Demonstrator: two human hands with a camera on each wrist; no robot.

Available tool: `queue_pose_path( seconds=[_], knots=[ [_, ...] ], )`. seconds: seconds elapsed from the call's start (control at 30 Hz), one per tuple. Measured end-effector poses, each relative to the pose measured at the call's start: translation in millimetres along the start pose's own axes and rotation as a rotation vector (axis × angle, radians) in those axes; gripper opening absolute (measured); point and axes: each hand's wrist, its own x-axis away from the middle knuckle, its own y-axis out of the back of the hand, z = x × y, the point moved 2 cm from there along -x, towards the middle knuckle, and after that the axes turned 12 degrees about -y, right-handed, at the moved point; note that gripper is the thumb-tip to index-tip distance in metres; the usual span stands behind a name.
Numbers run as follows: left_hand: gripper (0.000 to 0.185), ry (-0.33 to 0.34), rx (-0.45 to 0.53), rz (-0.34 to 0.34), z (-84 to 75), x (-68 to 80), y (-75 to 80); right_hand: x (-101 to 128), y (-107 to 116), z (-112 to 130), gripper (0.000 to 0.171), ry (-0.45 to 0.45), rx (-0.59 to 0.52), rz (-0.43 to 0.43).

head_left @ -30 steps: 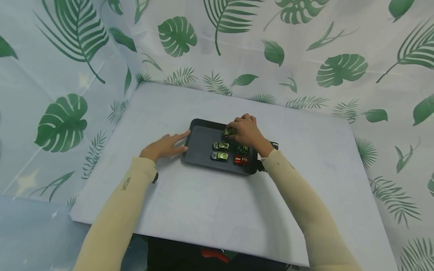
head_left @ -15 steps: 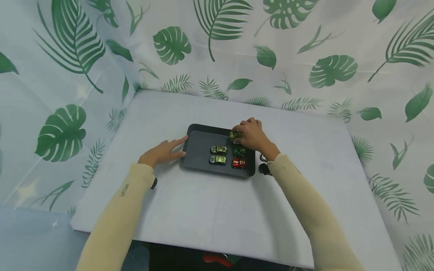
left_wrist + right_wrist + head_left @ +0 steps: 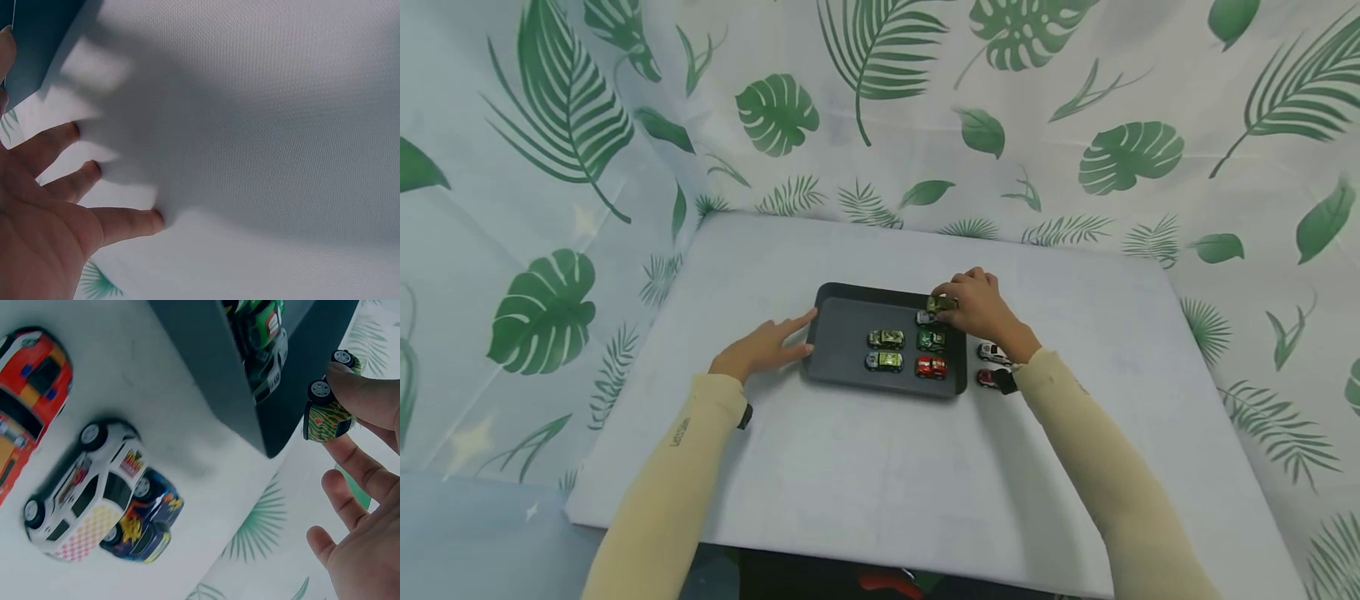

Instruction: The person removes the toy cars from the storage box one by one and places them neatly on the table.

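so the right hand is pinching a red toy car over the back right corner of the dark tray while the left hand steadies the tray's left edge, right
Not quite: the toy car that the right hand pinches is green with tiger-like stripes, not red, as the right wrist view shows. The red car sits in the dark tray. The rest holds: the pinch is over the back right corner, and the left hand rests at the tray's left edge.

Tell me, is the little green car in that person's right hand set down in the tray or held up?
Held up. The green striped car is pinched in the right hand, its wheels showing, above the far corner of the tray.
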Motion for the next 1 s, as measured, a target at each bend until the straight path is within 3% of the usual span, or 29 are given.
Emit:
queue_pose_path(
  seconds=[0.2, 1.0],
  knots=[
    [0.075, 0.021, -0.001, -0.011, 0.2, 0.6, -2.5, 7.6, 4.9, -13.3, 0.037, -0.026, -0.023, 0.001],
    [0.075, 0.001, -0.016, -0.013, 0.6, 1.2, -3.1, 45.0, 21.6, -80.9, 0.036, -0.161, -0.079, -0.005]
  ],
)
